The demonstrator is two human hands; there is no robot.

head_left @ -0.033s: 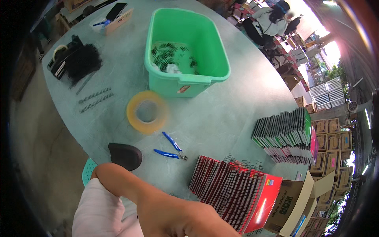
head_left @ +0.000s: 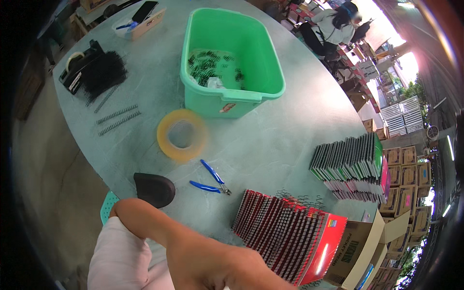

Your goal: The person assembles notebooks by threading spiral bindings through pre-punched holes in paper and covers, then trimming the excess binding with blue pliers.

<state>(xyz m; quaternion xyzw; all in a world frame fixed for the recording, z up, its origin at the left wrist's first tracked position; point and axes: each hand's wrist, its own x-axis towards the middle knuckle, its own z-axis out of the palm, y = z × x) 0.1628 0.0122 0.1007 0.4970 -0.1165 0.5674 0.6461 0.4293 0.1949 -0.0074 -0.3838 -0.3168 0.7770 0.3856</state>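
My left hand (head_left: 232, 268) reaches in from the lower left, its back and knuckles showing. Its fingers run out past the bottom edge, so what they hold, if anything, is hidden. Right beside it stands a row of red spiral notebooks (head_left: 285, 237), with loose black wire coils (head_left: 302, 200) along its far side. Blue-handled wire cutters (head_left: 212, 181) lie on the table beyond my wrist, jaws toward the notebooks. A dark rounded pad (head_left: 154, 190) rests close to my forearm. My right hand is out of view.
A green tub (head_left: 232, 104) holds coil scraps. Around it lie a tape roll (head_left: 164, 137), long coils (head_left: 118, 121), a black coil bundle (head_left: 106, 75) and a tape dispenser (head_left: 72, 77). Green notebooks (head_left: 345, 157) and an open carton (head_left: 357, 251) stand right. A person (head_left: 333, 26) sits beyond.
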